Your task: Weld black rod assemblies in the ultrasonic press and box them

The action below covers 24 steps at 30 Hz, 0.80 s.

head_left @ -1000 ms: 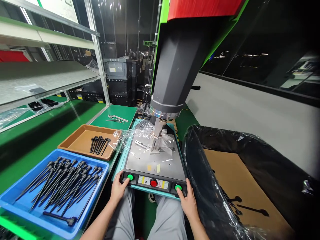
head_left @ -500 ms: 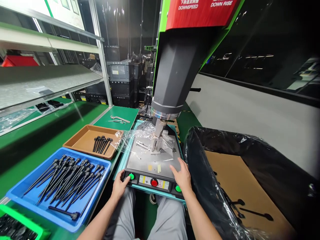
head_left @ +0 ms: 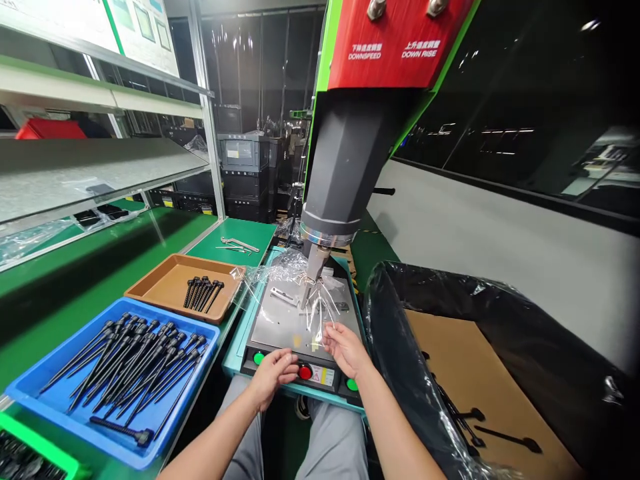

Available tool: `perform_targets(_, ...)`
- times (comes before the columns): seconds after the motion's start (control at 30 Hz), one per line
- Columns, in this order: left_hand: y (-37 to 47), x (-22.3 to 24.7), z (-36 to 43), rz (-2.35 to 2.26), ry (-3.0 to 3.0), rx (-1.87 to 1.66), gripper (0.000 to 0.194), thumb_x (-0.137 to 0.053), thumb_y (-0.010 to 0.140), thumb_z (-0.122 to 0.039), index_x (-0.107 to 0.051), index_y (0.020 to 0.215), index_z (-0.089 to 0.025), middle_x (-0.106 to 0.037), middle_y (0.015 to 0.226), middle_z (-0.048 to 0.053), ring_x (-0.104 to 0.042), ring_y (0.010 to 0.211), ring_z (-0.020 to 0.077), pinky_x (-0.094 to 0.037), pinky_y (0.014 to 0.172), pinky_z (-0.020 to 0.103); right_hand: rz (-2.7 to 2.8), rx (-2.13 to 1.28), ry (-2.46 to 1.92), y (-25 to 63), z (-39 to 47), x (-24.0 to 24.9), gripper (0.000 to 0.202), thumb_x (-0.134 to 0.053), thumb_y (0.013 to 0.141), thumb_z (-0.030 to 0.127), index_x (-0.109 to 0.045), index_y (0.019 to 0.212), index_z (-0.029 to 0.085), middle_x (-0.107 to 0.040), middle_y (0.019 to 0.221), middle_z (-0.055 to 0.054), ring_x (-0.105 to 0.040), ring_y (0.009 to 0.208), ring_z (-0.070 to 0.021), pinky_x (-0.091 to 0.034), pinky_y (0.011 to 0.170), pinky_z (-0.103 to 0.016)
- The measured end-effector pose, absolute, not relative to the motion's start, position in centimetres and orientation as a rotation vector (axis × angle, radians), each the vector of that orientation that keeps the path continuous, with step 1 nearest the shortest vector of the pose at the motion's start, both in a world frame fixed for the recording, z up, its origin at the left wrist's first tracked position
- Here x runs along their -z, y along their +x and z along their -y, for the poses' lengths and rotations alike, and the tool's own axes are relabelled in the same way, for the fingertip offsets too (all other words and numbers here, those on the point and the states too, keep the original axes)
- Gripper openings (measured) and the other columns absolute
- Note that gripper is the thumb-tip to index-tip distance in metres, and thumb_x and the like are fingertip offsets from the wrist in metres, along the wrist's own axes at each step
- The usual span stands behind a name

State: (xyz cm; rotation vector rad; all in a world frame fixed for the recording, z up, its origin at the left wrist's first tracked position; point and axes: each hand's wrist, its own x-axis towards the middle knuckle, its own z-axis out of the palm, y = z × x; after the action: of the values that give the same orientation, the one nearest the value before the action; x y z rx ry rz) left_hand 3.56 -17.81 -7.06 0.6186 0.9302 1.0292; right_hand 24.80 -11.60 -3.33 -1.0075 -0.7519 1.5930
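My right hand (head_left: 345, 350) is over the front right of the metal work plate (head_left: 275, 330). Its fingers pinch the lower edge of a clear plastic film (head_left: 323, 300), which hangs in bright creases over the small fixture. My left hand (head_left: 274, 377) is by the red button (head_left: 305, 372) on the front panel, loosely curled with fingers a little apart and nothing visible in it. Above the fixture is the metal tip (head_left: 316, 260) of a press head (head_left: 340, 167). Green buttons (head_left: 259, 359) sit at the panel's two ends. The film partly hides the fixture.
Left, a blue tray (head_left: 30, 393) holds many black rod-like parts with knobbed ends; a brown tray (head_left: 155, 280) holds several more. Wrenches (head_left: 240, 244) lie behind. Right stands a box lined with black plastic (head_left: 395, 353), with cardboard (head_left: 450, 347) and black parts (head_left: 510, 437) inside.
My left hand has left the green button and moved right. My right hand has moved from the panel's right end inward to the film, closing on its edge. The view has shifted slightly.
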Motion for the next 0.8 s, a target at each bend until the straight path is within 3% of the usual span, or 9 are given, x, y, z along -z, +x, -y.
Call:
perform_targets(0.17, 5.8, 5.0, 15.9, -0.501, 0.285, -0.991, 0.052, -0.071, 0.077, -0.053, -0.062, 0.107, -0.011, -0.064, 0.119, 0.018, -0.067, 0.101, 0.0265, -0.053, 0.09, 0.038, 0.689, -1.766, -0.9, 24.1, 13.5, 1.8, 0.037, -0.09, 0.06, 0.03, -0.063, 0.084, 0.019, -0.062, 0.069, 0.002, -0.062, 0.06, -0.0115, -0.046, 0.05, -0.019)
perform_targets(0.23, 6.3, 4.2, 15.1, -0.522, 0.229, -1.071, 0.042, -0.071, 0.081, -0.042, -0.06, 0.109, -0.012, -0.067, 0.115, 0.016, -0.069, 0.096, 0.0232, -0.055, 0.084, 0.033, 0.708, -1.792, -0.864, 24.3, 13.5, 2.0, 0.035, -0.089, 0.064, 0.032, -0.065, 0.086, 0.018, -0.064, 0.071, 0.001, -0.063, 0.061, -0.0119, -0.048, 0.052, -0.019)
perform_targets(0.37, 6.5, 2.9, 14.1, -0.672, 0.232, -1.186, 0.029, -0.067, 0.083, -0.017, -0.059, 0.11, -0.01, -0.07, 0.105, 0.015, -0.071, 0.081, 0.0189, -0.057, 0.067, 0.025, 0.639, -1.802, -0.761, 24.4, 12.3, 3.5, 0.045, -0.079, 0.069, 0.052, -0.068, 0.096, 0.017, -0.069, 0.083, -0.005, -0.066, 0.071, -0.0151, -0.052, 0.059, -0.023)
perform_targets(0.5, 6.2, 1.8, 14.0, -0.621, 0.269, -1.192, 0.023, -0.066, 0.084, -0.016, -0.06, 0.105, -0.009, -0.071, 0.103, 0.016, -0.072, 0.083, 0.0217, -0.059, 0.068, 0.026, 0.745, -1.505, -0.931, 22.8, 9.5, 5.1, 0.04, -0.079, 0.065, 0.048, -0.069, 0.089, 0.018, -0.065, 0.073, -0.002, -0.06, 0.059, -0.0149, -0.048, 0.05, -0.024)
perform_targets(0.63, 6.1, 0.7, 13.5, -0.575, 0.288, -1.191, 0.021, -0.064, 0.084, -0.015, -0.06, 0.104, -0.009, -0.072, 0.101, 0.015, -0.072, 0.083, 0.0227, -0.059, 0.067, 0.026, 0.943, -1.145, -1.03, 21.0, 5.7, 4.1, 0.041, -0.077, 0.066, 0.041, -0.07, 0.1, 0.019, -0.064, 0.074, 0.0, -0.053, 0.057, -0.014, -0.045, 0.049, -0.024)
perform_targets(0.8, 6.2, -1.0, 12.2, -0.501, 0.21, -1.233, 0.018, -0.06, 0.087, -0.012, -0.061, 0.105, -0.011, -0.073, 0.096, 0.012, -0.072, 0.078, 0.0191, -0.059, 0.066, 0.025, 0.734, -1.243, -0.765, 21.0, 3.2, 2.7, 0.04, -0.058, 0.076, 0.055, -0.07, 0.093, 0.021, -0.066, 0.083, -0.005, -0.058, 0.065, -0.0173, -0.048, 0.052, -0.028)
